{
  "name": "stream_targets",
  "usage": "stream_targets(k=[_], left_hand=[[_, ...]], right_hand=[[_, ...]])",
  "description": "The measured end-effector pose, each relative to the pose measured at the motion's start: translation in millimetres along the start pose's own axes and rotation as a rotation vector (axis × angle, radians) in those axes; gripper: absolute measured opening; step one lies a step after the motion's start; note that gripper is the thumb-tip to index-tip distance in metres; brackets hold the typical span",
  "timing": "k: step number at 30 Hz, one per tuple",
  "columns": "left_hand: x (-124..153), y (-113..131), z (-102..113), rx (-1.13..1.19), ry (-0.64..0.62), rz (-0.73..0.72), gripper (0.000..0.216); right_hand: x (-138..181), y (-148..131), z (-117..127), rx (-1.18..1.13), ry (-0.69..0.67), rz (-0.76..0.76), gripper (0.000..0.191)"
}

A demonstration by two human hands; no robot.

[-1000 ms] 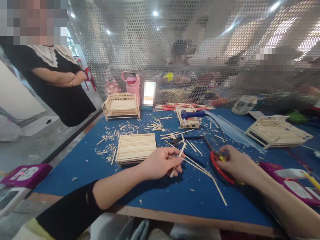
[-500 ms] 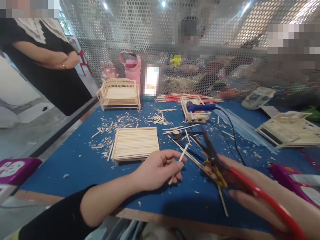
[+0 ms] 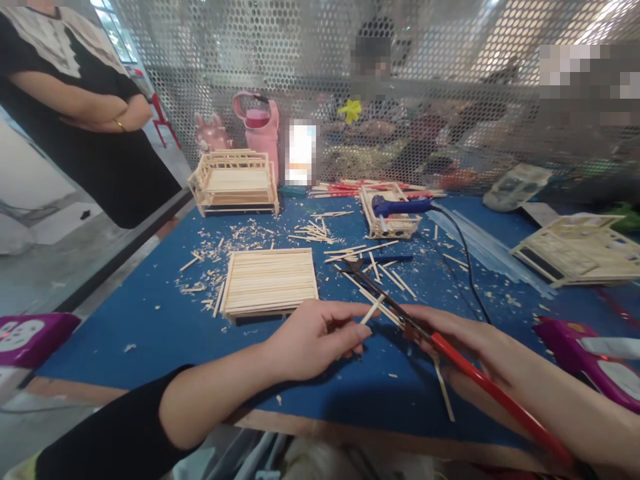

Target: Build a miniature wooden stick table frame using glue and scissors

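My left hand pinches a short thin wooden stick above the blue table mat. My right hand grips red-handled cutting pliers, whose dark jaws reach the stick's far end. A flat panel of glued wooden sticks lies just beyond my left hand. Long loose sticks lie under the pliers.
A finished stick bed, a blue glue gun on a small stick frame, and another stick model stand further back. Chips litter the mat. A purple package lies right. A person in black stands left; mesh screen behind.
My right hand picked the red pliers up off the mat and brought them left to the stick held in my left hand. The camera tilted down a little.
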State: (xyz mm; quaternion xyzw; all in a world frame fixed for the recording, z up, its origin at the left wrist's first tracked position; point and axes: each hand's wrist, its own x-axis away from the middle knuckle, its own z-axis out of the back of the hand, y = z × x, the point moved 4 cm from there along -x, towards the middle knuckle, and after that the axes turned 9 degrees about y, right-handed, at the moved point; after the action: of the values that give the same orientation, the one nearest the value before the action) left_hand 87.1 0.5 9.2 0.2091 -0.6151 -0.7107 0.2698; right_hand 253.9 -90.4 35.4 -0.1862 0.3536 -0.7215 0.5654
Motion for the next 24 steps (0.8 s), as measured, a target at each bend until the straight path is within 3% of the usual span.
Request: stream_targets(k=[4, 11, 16, 19, 24], left_hand=[[2.3, 5.7, 2.5, -0.146, 0.024, -0.131, 0.027], [6.6, 11.2, 2.5, -0.487, 0.096, -0.485, 0.026], [11.2, 11.0, 0.2, -0.587, 0.158, -0.67, 0.023], [12.3, 11.4, -0.2, -0.59, 0.167, -0.666, 0.022], [9.9, 9.3, -3.1, -0.498, 0.102, -0.466, 0.023]], right_hand=[[-0.5, 3.9, -8.7, 0.146, -0.027, 0.004, 0.024], [7.2, -2.9, -12.0, 0.366, 0.03, 0.191, 0.029], [9.1, -6.4, -11.0, 0.498, 0.036, 0.269, 0.014], [8.1, -4.6, -9.8, 0.523, 0.012, 0.308, 0.01], [4.8, 3.0, -6.9, 0.541, -0.031, 0.308, 0.011]])
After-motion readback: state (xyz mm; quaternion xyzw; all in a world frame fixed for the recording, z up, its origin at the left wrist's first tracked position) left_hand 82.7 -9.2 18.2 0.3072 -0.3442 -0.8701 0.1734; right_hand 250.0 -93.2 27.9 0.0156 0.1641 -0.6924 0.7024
